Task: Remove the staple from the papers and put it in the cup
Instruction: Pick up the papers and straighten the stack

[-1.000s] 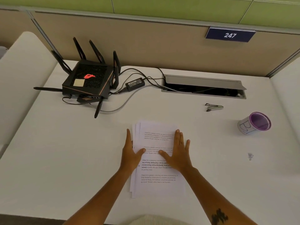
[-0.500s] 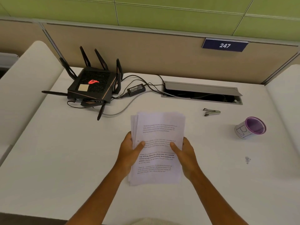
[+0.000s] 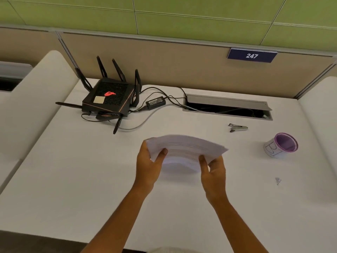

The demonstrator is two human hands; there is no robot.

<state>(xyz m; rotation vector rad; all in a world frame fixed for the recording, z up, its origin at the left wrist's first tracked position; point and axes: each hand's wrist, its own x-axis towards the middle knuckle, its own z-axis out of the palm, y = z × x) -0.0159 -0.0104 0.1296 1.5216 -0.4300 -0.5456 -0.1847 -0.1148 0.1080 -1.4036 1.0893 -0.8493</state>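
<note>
Gripping papers [image 3: 184, 146], left hand [image 3: 148, 165] and right hand [image 3: 213, 170], above desk [image 3: 73, 179]

Even, soft overhead lighting; moderately bright, warm-tinted. Diffuse shadow on the white desk [image 3: 73, 179] directly beneath the lifted papers [image 3: 184, 148], between the left hand [image 3: 149, 167] and right hand [image 3: 213, 172]. Motion blur across the papers, printed text unreadable. Slight softness overall. Wide-angle bending of the partition [image 3: 164, 57] and desk edges far from both hands. No harsh glare.
</note>
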